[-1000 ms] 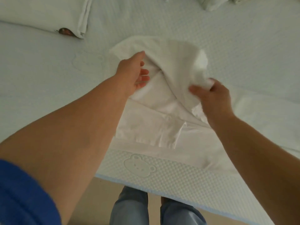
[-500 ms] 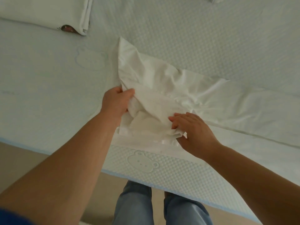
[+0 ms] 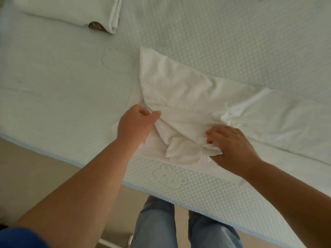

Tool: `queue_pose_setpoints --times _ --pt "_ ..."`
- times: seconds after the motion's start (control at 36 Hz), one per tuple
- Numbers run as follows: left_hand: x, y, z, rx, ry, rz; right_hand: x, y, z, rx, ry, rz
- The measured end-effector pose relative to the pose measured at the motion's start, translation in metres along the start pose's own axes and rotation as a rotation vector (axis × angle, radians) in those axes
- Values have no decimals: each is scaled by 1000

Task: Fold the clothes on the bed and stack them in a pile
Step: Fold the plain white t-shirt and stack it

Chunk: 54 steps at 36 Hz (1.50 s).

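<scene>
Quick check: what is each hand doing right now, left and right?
Left hand: closed, pinching the crumpled white cloth garment at its left edge.
Right hand: closed, fingers curled round a bunched fold of the same garment.

A white garment (image 3: 179, 97) is being spread, crumpled and only partly folded, across the bed (image 3: 53, 97) at the centre of the frame, its near edge bunched by the mattress border and one pointed corner reaching toward the upper middle. A folded white pile (image 3: 71, 13), a dark printed patch showing at its edge, is lying in the upper left.
</scene>
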<state>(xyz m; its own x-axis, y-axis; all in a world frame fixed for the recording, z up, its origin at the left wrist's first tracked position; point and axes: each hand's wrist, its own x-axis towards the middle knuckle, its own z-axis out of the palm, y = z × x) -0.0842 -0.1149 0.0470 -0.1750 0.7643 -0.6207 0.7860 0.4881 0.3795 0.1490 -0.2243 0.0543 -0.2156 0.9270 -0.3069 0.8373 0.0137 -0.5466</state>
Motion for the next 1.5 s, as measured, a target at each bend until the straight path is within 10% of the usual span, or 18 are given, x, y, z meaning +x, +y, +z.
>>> queue_pose_setpoints --times 0.08,0.19,0.31,0.58,0.78,1.08,1.31,1.5 --pt "-4 9 -13 0 116 284 4 -3 -3 275 86 107" --pt "-15 14 -14 -47 -265 610 19 0 -12 864 242 608" --pt "-7 18 -9 -122 -600 336 47 9 -25 1055 346 786" --pt "36 65 15 8 -288 276 69 22 -25 786 247 777" --pt "42 91 7 -466 -786 -257 67 14 -29 864 256 579" --pt "31 81 9 -760 -389 118 57 25 -26 784 221 729" --pt "32 79 17 -623 -457 -102 70 23 -36 670 193 686" --pt "45 81 23 -306 -61 285 80 28 -29 622 305 755"
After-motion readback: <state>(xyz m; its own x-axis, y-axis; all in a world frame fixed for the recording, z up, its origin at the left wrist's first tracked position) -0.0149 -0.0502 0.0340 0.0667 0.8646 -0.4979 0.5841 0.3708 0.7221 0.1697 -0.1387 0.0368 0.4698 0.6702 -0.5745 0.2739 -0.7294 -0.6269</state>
